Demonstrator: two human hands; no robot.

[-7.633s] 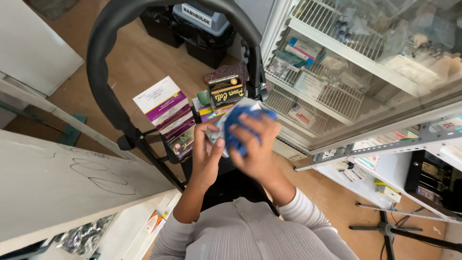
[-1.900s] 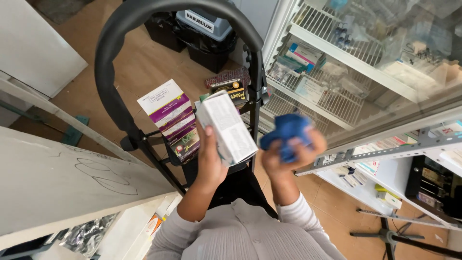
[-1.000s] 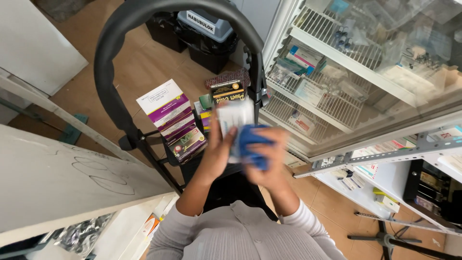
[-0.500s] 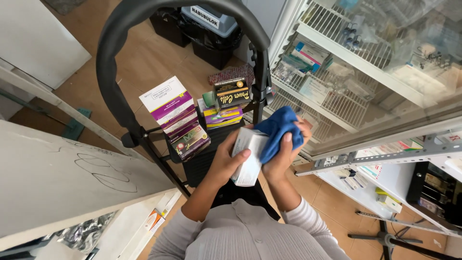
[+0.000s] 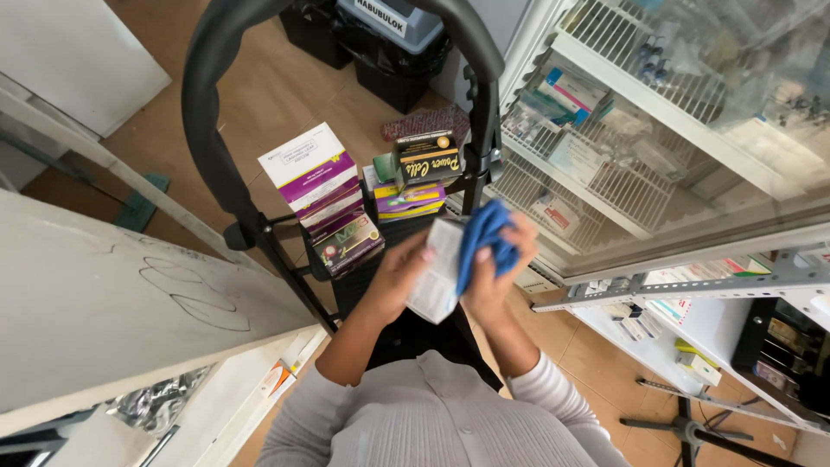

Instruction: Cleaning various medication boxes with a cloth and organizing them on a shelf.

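My left hand (image 5: 399,275) grips a white carton (image 5: 437,272) by its long edge, held upright in front of my chest. My right hand (image 5: 493,281) presses a bunched blue cloth (image 5: 481,240) against the carton's right face. Both hands hover just above the black step stool (image 5: 363,285). Stacked purple and white boxes (image 5: 318,195) stand on the stool to the left of my hands. A dark box with yellow lettering (image 5: 426,158) stands on flatter boxes behind the carton.
The stool's black hoop rail (image 5: 201,130) arches over the boxes. An open glass-door cooler (image 5: 622,147) with wire shelves of small cartons stands at right. A white counter (image 5: 104,320) lies at left. Dark bins (image 5: 380,43) sit on the tiled floor beyond.
The carton went from flat in my left hand with the cloth apart, to upright with the cloth rubbing its side. The cloth has slid down along the right face.
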